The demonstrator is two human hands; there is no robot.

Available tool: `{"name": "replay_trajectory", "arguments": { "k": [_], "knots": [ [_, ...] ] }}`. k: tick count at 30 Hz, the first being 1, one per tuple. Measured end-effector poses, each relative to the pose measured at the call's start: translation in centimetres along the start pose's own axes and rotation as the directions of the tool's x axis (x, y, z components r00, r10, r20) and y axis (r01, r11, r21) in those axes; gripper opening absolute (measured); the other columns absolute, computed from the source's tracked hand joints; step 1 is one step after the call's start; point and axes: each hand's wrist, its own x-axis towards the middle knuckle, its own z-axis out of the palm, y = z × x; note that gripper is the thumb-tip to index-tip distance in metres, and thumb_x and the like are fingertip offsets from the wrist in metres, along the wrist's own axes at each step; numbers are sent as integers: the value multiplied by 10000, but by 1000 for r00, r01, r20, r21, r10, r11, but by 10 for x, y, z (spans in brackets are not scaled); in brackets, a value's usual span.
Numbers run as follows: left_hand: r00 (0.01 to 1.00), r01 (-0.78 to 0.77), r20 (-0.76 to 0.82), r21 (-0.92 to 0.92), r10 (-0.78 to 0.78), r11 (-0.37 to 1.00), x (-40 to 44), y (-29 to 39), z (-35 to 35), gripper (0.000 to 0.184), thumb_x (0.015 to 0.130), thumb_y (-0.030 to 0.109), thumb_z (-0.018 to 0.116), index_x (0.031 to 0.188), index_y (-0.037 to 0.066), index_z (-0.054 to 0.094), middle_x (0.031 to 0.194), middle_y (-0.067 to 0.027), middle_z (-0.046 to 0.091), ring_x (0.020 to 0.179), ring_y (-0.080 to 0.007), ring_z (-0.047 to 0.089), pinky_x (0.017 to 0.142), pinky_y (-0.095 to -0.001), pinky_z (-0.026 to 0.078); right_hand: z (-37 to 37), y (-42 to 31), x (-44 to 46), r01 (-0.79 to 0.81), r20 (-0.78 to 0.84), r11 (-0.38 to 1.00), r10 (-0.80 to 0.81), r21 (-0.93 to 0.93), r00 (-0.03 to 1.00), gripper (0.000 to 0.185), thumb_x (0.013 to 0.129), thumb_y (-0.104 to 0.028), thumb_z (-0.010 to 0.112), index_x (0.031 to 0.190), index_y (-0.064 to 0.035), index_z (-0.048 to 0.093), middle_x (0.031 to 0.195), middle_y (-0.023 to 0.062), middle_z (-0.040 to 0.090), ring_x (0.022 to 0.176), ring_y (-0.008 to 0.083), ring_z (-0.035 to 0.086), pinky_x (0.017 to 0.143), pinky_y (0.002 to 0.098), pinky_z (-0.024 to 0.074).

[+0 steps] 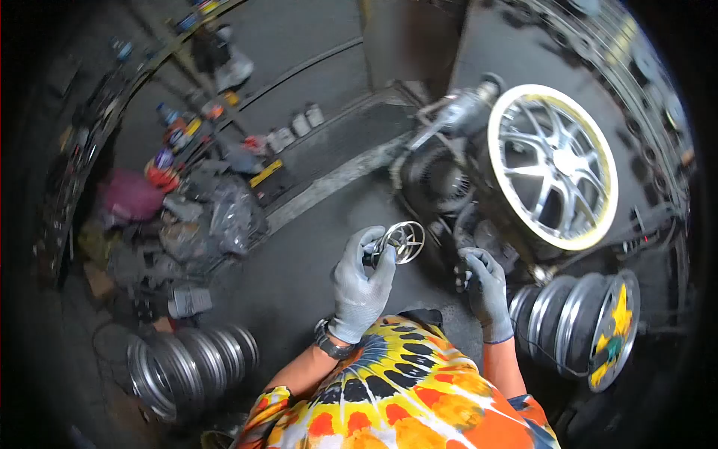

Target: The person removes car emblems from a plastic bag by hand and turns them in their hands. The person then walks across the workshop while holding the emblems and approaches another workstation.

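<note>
**Left hand holds up a small spoked ring!**

And what a bright little piece it is, grey-gloved fingers and thumb pinched around its near side, spokes gleaming in front of the chest, above the dark floor. Over to the right hand, gloved too, fingers curled in at a small dark object; gripped or merely touched, I can't tell from here. Just beyond it, look, a dark machine with a silver cylinder slanting above. And beside that, the big one: a large spoked wheel, face tilted our way, pale yellowish band around its edge. Down below, near the right forearm, a ribbed metal drum lies on its side, yellow and green across its end. Swing left now! Metal rims lie in a row near the left elbow, and farther out spreads a jumbled heap with a maroon bag at its edge. There's a dark watch on the left wrist, and a blazing multicoloured shirt.
</note>
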Motion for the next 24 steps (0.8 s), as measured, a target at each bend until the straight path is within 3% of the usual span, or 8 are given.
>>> {"name": "replay_trajectory", "arguments": {
  "k": [1, 2, 7, 11, 12, 14, 17, 24],
  "knots": [
    [994, -89, -60, 120, 96, 989, 4, -5, -26, 267, 920, 30, 695, 1183, 3, 659, 946, -88, 711, 796, -138, 684, 746, -291, 560, 25, 6, 5, -14, 34, 1000, 14, -1, 999, 238, 996, -198, 633, 1140, -18, 690, 840, 42, 674, 669, 91, 589, 621, 241, 474],
    [990, -67, -111, 124, 81, 990, 7, -12, -51, 267, 920, 30, 695, 1183, 3, 659, 946, -88, 711, 796, -138, 684, 746, -291, 560, 56, 9, 6, -21, 57, 1000, 20, 13, 998, 236, 997, -197, 634, 1141, -19, 690, 835, 45, 675, 668, 96, 593, 620, 250, 476],
    [930, -194, -181, 500, 321, 844, 28, -20, -159, 319, 877, 31, 721, 1192, 29, 678, 895, -137, 712, 752, -289, 695, 689, -380, 554, 193, 31, 7, -103, 307, 994, 106, -27, 946, 221, 1001, -170, 629, 1146, -8, 669, 845, 63, 677, 656, 130, 606, 615, 273, 484],
    [879, -181, -244, 624, 410, 760, 35, -30, -216, 332, 861, 34, 739, 1188, 30, 682, 882, -120, 708, 699, -276, 668, 638, -389, 526, 260, 45, 12, -143, 517, 963, 245, -230, 820, 226, 1026, -185, 611, 1175, -25, 666, 870, 35, 682, 711, 74, 608, 648, 235, 500],
    [874, -157, -269, 631, 405, 760, 35, -30, -227, 332, 861, 34, 739, 1188, 30, 682, 882, -120, 708, 699, -276, 668, 638, -389, 526, 275, 47, 14, -144, 534, 958, 259, -248, 805, 226, 1026, -185, 611, 1175, -25, 666, 870, 35, 682, 711, 74, 608, 648, 235, 500],
    [907, 13, -347, 588, 238, 809, 36, -30, -242, 302, 892, 39, 716, 1188, -8, 676, 1012, -163, 736, 856, -258, 735, 774, -350, 570, 301, 49, 20, -112, 571, 933, 301, -343, 763, 223, 1037, -199, 600, 1175, -37, 668, 881, 23, 682, 711, 63, 602, 655, 226, 503],
    [838, 59, -495, 501, 230, 863, 48, -46, -256, 285, 902, 44, 714, 1180, -4, 674, 978, -135, 738, 838, -216, 727, 764, -327, 565, 332, 52, 38, -139, 635, 913, 371, -384, 678, 241, 1038, -220, 604, 1182, -35, 661, 890, 22, 680, 724, 66, 600, 661, 225, 507],
    [804, 165, -581, 423, 127, 891, 112, -64, -280, 273, 901, 41, 720, 1163, -13, 669, 971, -128, 735, 867, -145, 707, 768, -299, 559, 395, 64, 108, -194, 713, 912, 404, -360, 573, 258, 1017, -184, 600, 1199, -7, 643, 913, 45, 682, 739, 92, 613, 671, 245, 511]
  ]
}}
